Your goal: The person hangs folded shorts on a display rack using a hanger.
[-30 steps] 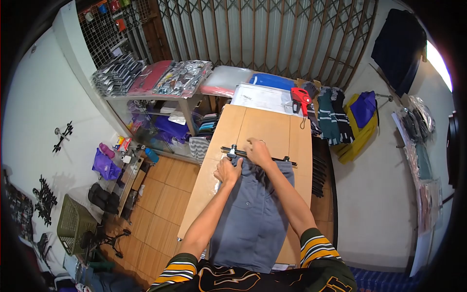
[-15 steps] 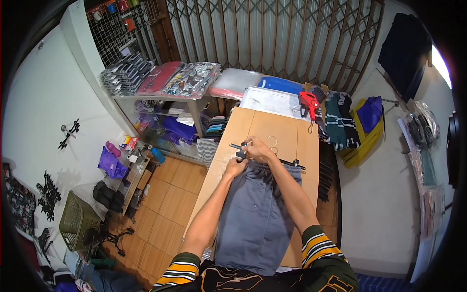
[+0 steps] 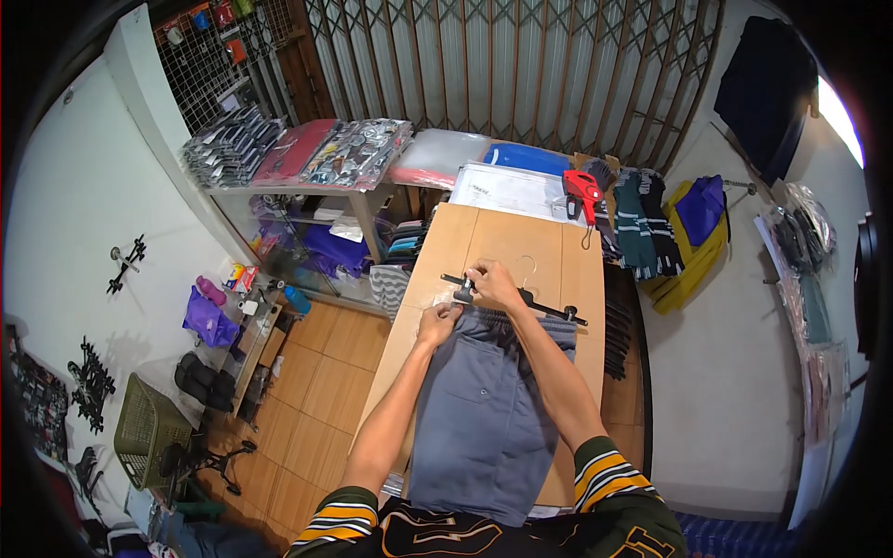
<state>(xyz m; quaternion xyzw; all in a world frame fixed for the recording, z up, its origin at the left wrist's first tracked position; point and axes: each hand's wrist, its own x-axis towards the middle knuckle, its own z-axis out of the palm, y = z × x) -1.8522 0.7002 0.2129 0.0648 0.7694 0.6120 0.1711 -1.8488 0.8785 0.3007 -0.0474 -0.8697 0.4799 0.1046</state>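
Observation:
A pair of grey shorts [image 3: 479, 418] lies flat on the wooden table [image 3: 521, 232], its elastic waistband facing away from me. Across that waistband runs a black clip hanger [image 3: 549, 309] with a thin metal hook. My right hand [image 3: 493, 282] is closed on the hanger's left clip [image 3: 463, 292], thumb and fingers pinching its top. Just below it, my left hand [image 3: 439, 324] grips the left corner of the shorts' waistband near the clip. At the hanger's other end, the right clip [image 3: 570, 314] sits at the waistband's right corner.
A red price-tag gun [image 3: 583, 189] rests on papers [image 3: 512, 192] at the table's far end. Packed clothes [image 3: 358, 153] top a glass cabinet at the left. Shirts [image 3: 688, 251] hang at the right. A green basket [image 3: 146, 431] stands at the lower left.
My left hand has shifted slightly down and left, from the clip toward the waistband's corner. My right hand stays at the clip. The view has shifted slightly.

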